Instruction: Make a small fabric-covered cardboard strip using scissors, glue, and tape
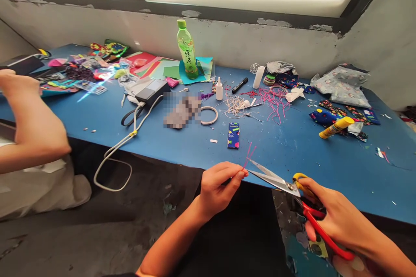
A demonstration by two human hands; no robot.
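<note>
Two hands (221, 186) (338, 214) apart near table edge (182, 158); scissors (287, 186) parted beside pink strands (248, 156).

The left hand (219, 186) pinches pink strings (248, 156); the right hand (341, 210) holds spread scissors (289, 186) by the blue table (182, 147)

From the view's centre, a green bottle (187, 52) was at eleven o'clock, a yellow glue stick (336, 127) at three.
</note>
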